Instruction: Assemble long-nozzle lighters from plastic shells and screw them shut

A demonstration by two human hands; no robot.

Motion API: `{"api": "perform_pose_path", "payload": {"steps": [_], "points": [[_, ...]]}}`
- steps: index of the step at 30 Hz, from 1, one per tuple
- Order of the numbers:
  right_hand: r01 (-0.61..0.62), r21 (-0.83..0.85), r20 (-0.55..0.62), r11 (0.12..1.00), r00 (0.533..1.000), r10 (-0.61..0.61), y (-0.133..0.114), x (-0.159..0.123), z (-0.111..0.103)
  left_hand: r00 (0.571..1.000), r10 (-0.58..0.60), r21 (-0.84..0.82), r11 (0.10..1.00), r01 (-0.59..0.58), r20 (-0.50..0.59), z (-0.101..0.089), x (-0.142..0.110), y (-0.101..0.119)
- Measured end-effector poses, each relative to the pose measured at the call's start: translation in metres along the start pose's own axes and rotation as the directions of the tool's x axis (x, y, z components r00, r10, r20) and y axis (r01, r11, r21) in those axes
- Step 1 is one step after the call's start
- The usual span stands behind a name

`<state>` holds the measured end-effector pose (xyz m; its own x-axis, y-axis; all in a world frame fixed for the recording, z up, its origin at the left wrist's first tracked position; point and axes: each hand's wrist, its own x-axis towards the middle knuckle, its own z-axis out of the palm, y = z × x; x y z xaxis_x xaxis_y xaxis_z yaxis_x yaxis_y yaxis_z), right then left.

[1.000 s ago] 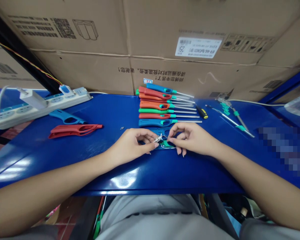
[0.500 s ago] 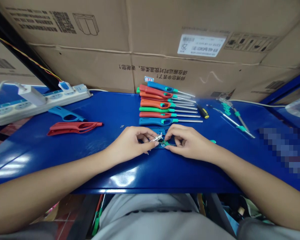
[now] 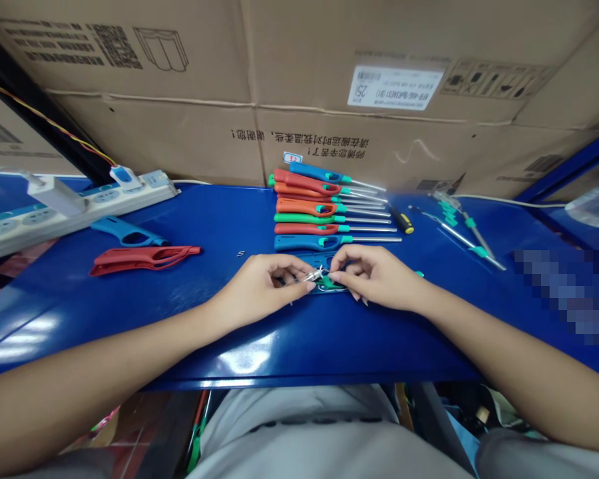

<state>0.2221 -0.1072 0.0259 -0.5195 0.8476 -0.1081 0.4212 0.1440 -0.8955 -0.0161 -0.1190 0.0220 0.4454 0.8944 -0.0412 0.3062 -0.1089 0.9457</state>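
Between the thumb and fingers of my left hand (image 3: 259,286) is a small clear and silvery lighter part (image 3: 311,275) with a white tip. My right hand (image 3: 374,273) is closed in a pinch right at that tip; what its fingertips grip is too small to make out. Just under the fingertips lie a green lighter piece (image 3: 325,283) and a thin pale wire (image 3: 335,290), partly covered by the hands. A blue lighter shell (image 3: 321,260) shows behind them on the blue table (image 3: 299,339).
Several stick lighters (image 3: 307,208) lie in a row behind my hands, with a screwdriver (image 3: 402,219) beside them. Metal lighter tubes (image 3: 472,239) are at right. A red handle shell (image 3: 140,258), a blue handle shell (image 3: 127,231) and a power strip (image 3: 90,206) are at left.
My right hand has shifted up slightly and its pinch is now at the tip of the part in my left hand. More of the green piece and pale wire shows below.
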Motion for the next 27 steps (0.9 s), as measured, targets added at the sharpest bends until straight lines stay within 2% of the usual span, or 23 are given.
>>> {"api": "perform_pose_path", "payload": {"steps": [3,6,15,27], "points": [[-0.063,0.165,0.011,0.984,0.998,0.062,0.003,0.005,-0.001,1.000,0.009,0.006,1.000,-0.009,-0.008,0.000,0.000,0.000],[-0.054,0.218,0.004,0.974,0.998,0.055,0.006,0.009,-0.001,1.000,0.016,0.023,1.000,-0.016,-0.012,-0.001,0.000,-0.001],[-0.024,0.138,0.015,0.990,1.000,0.022,0.008,0.011,-0.001,0.999,0.039,0.066,0.997,-0.038,-0.020,0.000,0.001,-0.003],[-0.003,0.120,0.010,0.993,1.000,0.002,0.004,0.010,0.000,0.998,0.054,0.088,0.995,-0.051,-0.027,0.001,0.001,-0.004]]}}
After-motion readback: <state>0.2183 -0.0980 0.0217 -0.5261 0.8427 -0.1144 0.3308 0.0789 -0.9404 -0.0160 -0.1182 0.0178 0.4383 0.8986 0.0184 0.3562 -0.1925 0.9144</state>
